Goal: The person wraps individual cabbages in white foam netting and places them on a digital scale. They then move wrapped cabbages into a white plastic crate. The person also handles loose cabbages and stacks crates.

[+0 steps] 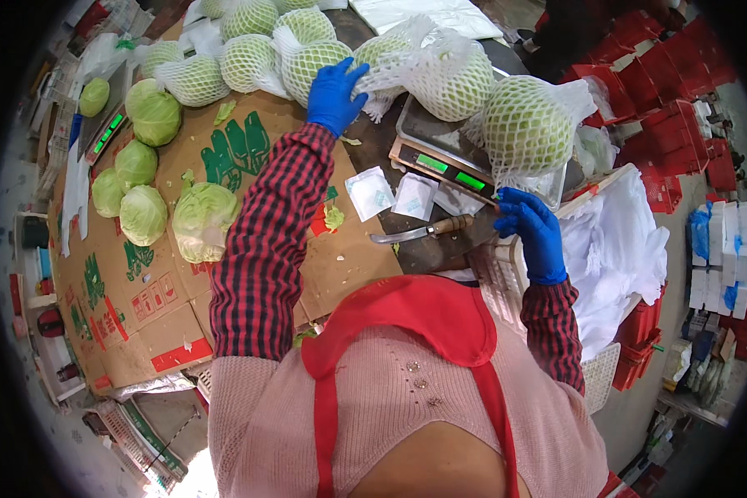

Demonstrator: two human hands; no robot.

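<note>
My left hand (pixel 336 98), in a blue glove, rests with spread fingers on a cabbage in a white foam net (pixel 308 65). My right hand (pixel 529 230), gloved in blue too, is at the near right corner of a digital scale (pixel 426 146), its fingers bent; whether it grips anything is unclear. Just beyond it a netted cabbage (pixel 526 124) sits at the scale's right side, and another netted cabbage (pixel 454 81) lies on the scale's far part. A curved knife with a wooden handle (pixel 451 224) and small white packets (pixel 369 193) lie in front of the scale.
Bare cabbages (pixel 143 215) stand on flattened cardboard (pixel 162 330) at the left, near a second scale (pixel 104 137). More netted cabbages (pixel 196 81) line the far edge. White foam nets (pixel 616 249) fill a container at the right; red crates (pixel 666 137) stand beyond.
</note>
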